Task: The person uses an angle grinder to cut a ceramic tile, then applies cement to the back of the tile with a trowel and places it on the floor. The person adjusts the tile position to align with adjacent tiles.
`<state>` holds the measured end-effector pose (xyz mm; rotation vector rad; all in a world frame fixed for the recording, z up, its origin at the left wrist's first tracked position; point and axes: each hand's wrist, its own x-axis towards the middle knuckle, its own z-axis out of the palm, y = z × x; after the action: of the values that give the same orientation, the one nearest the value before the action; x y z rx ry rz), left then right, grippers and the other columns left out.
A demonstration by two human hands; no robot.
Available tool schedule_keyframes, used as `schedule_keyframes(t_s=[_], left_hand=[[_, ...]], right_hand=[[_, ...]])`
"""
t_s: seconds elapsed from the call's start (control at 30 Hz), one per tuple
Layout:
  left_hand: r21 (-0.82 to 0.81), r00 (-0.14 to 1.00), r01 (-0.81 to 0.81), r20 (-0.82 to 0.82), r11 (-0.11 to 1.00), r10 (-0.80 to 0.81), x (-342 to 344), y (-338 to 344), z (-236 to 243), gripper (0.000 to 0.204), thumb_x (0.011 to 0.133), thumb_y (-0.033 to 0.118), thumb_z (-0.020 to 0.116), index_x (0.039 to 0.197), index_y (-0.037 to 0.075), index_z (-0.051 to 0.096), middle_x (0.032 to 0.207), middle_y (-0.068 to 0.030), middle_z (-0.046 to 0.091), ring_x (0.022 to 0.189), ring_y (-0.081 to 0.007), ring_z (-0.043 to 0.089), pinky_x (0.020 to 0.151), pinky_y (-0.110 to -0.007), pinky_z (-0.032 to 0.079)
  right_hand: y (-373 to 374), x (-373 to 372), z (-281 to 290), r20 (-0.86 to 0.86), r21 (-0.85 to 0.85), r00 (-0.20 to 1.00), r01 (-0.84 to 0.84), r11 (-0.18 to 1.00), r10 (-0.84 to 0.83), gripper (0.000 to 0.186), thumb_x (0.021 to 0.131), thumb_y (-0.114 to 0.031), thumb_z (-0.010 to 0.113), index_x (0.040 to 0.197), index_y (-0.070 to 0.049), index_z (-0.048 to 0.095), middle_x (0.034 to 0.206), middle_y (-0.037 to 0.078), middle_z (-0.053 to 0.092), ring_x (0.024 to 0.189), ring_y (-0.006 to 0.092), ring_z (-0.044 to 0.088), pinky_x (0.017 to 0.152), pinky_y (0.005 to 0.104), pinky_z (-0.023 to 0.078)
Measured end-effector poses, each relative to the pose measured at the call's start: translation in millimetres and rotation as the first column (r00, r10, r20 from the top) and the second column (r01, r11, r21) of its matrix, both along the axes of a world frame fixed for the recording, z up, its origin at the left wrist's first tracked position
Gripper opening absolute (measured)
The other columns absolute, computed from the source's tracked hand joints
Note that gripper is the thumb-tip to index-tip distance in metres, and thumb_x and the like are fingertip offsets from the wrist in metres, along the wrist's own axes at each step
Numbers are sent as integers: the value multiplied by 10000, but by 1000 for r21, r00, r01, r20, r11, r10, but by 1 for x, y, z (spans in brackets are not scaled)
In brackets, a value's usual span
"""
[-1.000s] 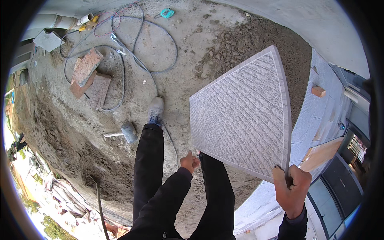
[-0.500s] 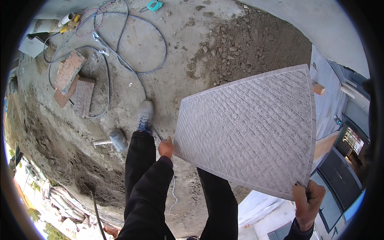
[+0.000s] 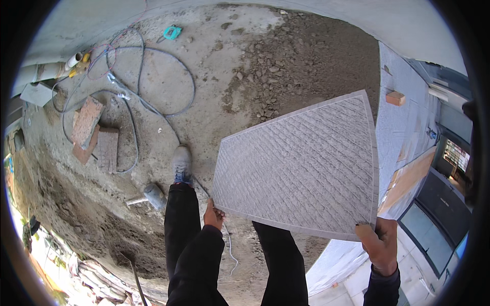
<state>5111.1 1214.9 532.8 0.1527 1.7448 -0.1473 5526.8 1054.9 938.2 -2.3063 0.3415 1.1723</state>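
A large grey paving slab [image 3: 296, 168] with diagonal grooves and a smooth border is held up in front of me, tilted. My left hand [image 3: 214, 214] grips its near left corner, fingers closed at the edge. At the near right corner my right hand [image 3: 378, 243] is clenched on the slab, the thumb on top. Part of the ground and of my legs is hidden beneath the slab. To the left of my shoe [image 3: 181, 162] lies a mallet [image 3: 154, 196] with a dark head and a pale handle.
Loose soil and rubble [image 3: 316, 61] spread beyond the slab. Cables [image 3: 191, 84] loop over the ground at the far left, near a turquoise tape measure [image 3: 172, 32]. Broken stone pieces [image 3: 88, 122] are piled at left. A brick [image 3: 395, 98] rests on pale paving [image 3: 403, 127] at right.
The slab's right side has shifted left along with my right hand, which is also a little higher in view. My left hand has dropped slightly. The whole view has shifted.
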Motion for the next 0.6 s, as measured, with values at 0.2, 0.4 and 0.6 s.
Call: schedule_keyframes(t_s=[0.2,0.4,0.6], left_hand=[[-32,970,-168,172,985,171,-4,13,-2,401,1079,482,587,786,209,576,652,58,525,596,-139,494,574,-338,413],[150,989,106,83,983,-119,12,89,40,469,1075,459,576,692,210,471,576,22,488,517,-160,509,493,-345,396],[314,892,449,-105,837,-439,128,157,169,372,993,343,696,722,148,532,559,2,454,457,-184,499,449,-361,360]], right_hand=[[-40,-2,-9,-80,108,993,94,990,-86,344,988,-226,773,864,93,745,635,-27,573,576,37,466,485,290,335],[-79,-30,6,-168,117,912,396,911,-375,360,989,-242,754,814,70,711,604,-14,525,521,50,433,474,266,290],[-140,-76,88,-287,193,409,911,365,-866,285,999,-111,659,744,-13,576,567,-52,318,437,71,262,446,304,199]])
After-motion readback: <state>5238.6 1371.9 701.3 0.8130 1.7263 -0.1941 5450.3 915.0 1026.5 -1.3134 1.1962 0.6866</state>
